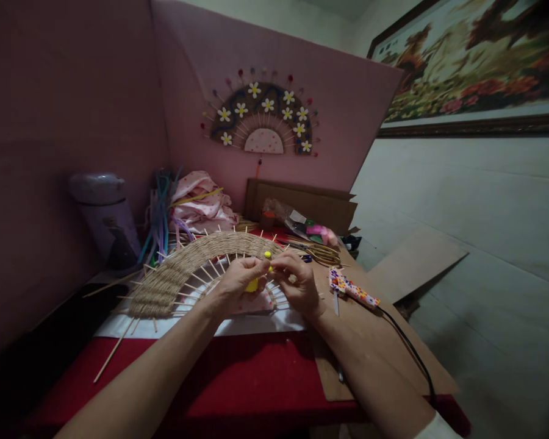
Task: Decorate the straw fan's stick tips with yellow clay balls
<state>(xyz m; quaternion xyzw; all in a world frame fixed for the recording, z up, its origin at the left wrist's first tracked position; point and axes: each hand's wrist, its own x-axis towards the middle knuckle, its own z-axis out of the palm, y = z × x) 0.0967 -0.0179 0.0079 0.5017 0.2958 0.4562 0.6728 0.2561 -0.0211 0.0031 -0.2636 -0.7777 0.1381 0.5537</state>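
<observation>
At far left of the frame a thermos jug (104, 213) stands against the pink partition (73, 110). Lower left of centre, a half-woven fan (196, 268) with skewer ribs lies on the worktop (238, 372).

The left hand (235, 283) is pinched shut on a small yellow bead (268, 254) at frame centre; a second yellow piece below it is probably in the palm, though the dim view leaves this uncertain. The right hand (297, 283) meets it, fingers closed on a rib tip beside the bead.

Right of centre lie brass scissors (322, 255) and a patterned glue gun (353, 291), nozzle down.

Risk: excess push could snap the thin rib; a loosened pinch would drop the bead; the right forearm lies near the glue gun cord.
</observation>
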